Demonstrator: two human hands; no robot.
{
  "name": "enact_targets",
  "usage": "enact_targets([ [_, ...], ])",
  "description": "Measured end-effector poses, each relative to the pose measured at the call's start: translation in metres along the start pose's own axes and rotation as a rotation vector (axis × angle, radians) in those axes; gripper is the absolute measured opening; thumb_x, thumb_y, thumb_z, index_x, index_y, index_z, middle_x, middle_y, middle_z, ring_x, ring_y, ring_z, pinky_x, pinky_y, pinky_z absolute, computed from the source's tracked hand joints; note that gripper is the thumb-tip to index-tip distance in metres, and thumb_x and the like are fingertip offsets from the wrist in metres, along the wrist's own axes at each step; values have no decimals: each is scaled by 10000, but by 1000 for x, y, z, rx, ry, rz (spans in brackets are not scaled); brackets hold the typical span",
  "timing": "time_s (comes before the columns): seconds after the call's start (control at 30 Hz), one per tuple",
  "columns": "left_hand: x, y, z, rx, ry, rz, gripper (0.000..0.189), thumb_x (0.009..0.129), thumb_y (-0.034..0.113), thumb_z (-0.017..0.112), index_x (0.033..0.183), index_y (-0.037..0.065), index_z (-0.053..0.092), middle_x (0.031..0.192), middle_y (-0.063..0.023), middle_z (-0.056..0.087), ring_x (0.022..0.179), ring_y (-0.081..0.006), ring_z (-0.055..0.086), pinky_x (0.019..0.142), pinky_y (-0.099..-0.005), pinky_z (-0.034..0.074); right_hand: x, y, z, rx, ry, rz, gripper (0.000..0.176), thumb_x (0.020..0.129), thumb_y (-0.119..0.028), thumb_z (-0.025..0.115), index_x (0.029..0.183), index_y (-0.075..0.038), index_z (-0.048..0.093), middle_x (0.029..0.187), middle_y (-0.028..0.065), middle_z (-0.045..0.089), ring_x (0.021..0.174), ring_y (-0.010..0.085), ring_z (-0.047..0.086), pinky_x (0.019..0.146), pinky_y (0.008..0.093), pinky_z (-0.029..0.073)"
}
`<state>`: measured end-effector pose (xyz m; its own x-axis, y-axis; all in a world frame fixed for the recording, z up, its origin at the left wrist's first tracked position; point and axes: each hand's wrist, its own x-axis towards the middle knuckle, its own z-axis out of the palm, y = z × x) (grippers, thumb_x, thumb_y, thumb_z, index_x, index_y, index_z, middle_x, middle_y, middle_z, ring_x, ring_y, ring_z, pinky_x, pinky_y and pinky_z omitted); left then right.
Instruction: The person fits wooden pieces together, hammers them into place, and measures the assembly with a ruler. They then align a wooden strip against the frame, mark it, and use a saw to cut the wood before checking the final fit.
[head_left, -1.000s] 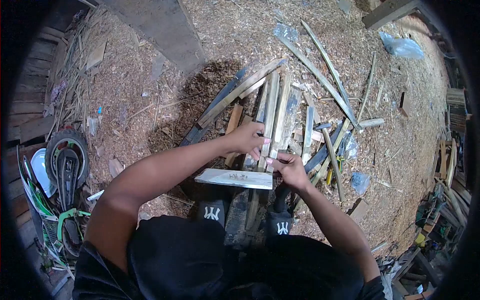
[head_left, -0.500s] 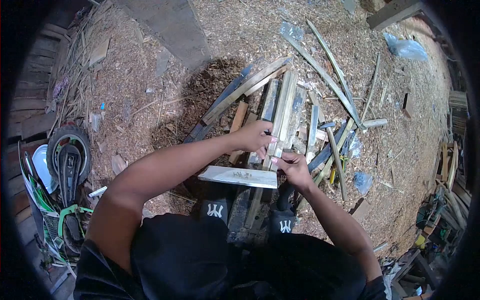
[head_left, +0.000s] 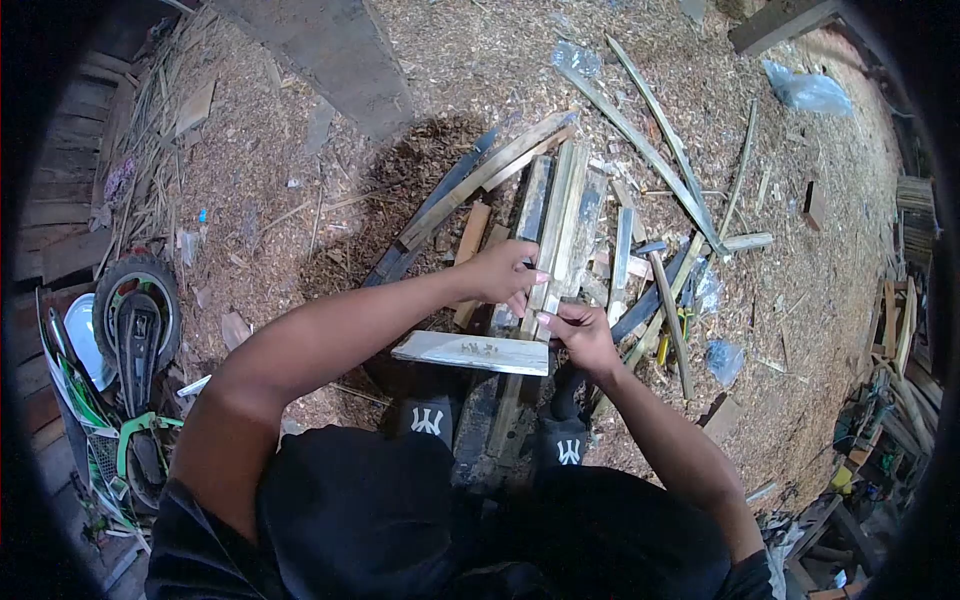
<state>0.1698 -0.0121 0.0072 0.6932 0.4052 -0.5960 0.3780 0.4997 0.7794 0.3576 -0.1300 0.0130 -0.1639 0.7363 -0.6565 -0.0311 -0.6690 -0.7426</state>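
Observation:
Long narrow wooden strips lie lengthwise on a dark beam between my feet. My left hand is at the left edge of the strips, its fingers bent and pinched against them. On the right side my right hand pinches the near end of the strips between thumb and fingers. A short pale board lies crosswise just below both hands, its right end close to my right hand. Whether a small piece is between my fingertips is too small to tell.
A hammer and several slats lie at the right. Dark and pale planks slant at the upper left of the beam. A small green bike stands at the far left. Plastic bags lie on the wood chips.
The whole view has shifted slightly, with the scene a little further left. Both hands keep nearly the same place and grip on the strips.

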Motion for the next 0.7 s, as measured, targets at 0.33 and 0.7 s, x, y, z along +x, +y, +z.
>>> enact_targets([
  [0.33,1,-1,-2,16,6,9,276,1013,221,540,1110,-29,471,841,-174,648,678,-236,701,599,-336,622,0,-3,1,62,2,16,187,920,-159,701,1033,-13,731,865,6,697,729,75,627,623,240,526],
  [0.7,2,-1,-3,38,11,17,316,992,226,584,1128,-41,482,847,-187,650,677,-241,702,582,-335,617,3,1,-2,3,-8,7,183,913,-178,711,991,-13,736,841,9,695,713,65,616,605,235,509],
])
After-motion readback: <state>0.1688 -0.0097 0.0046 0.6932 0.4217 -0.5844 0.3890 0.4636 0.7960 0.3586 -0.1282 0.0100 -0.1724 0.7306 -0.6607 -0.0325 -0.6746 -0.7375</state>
